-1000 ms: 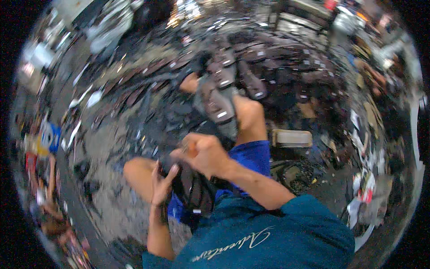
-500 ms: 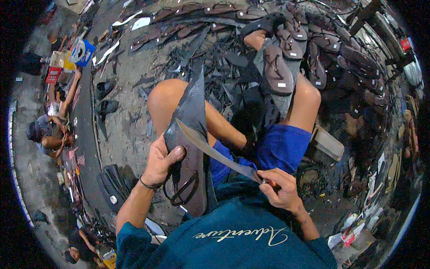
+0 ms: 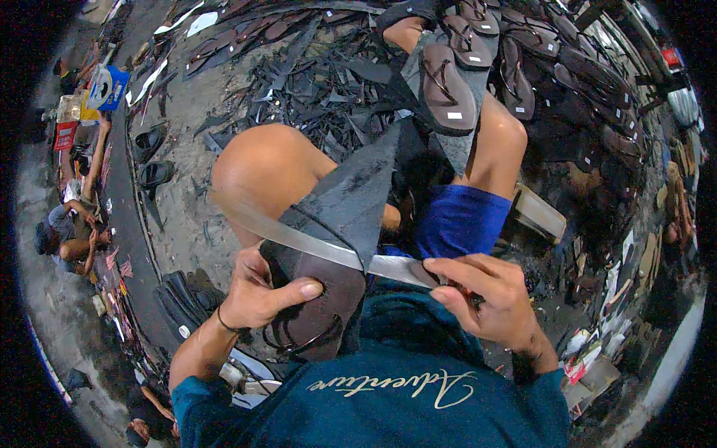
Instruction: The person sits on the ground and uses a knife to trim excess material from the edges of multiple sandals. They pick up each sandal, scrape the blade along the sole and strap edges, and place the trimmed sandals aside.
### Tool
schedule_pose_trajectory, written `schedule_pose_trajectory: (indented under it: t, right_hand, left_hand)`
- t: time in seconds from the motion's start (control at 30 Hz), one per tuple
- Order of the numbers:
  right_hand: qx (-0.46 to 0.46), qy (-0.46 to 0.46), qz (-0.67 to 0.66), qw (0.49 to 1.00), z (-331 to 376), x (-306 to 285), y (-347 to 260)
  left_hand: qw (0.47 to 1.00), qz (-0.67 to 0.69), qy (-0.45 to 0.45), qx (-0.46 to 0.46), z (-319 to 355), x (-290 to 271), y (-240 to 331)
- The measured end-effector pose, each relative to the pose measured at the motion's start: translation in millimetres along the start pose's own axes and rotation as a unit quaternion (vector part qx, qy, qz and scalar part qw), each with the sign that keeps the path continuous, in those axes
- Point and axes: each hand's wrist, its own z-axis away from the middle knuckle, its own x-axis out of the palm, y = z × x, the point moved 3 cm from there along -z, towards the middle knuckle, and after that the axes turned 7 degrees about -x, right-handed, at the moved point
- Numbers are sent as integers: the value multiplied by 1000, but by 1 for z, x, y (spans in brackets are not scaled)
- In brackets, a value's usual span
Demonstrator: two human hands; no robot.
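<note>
Dark rubber scraps litter the floor beyond the knees. Left hand clamps a sandal near the lap, its wedge-shaped sole sheet pointing far. Right hand closes round a long blade, hiding the handle.

A brown sandal with a dark pointed rubber sheet, crossed by a long knife blade.

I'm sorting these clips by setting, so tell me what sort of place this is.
Probably a floor-level sandal-making workshop: rows of finished sandals, dark offcut scraps strewn on the ground, and a long knife cutting a dark rubber piece.
</note>
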Motion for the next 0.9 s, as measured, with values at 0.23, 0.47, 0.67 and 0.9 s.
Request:
schedule_pose_trajectory:
  t: [0.23,0.47,0.67,0.9]
  right_hand:
    - [-28,-151,-138,979,-56,-3,-6]
    - [18,133,-330,934,-43,41,27]
    - [41,174,-335,925,-31,88,38]
    - [30,289,-72,954,-17,71,45]
  left_hand:
    - [992,-95,-66,50,5,15,20]
    - [913,-222,204,273,7,17,97]
    - [950,294,-31,106,-26,60,-102]
    - [848,489,92,182,-101,70,-24]
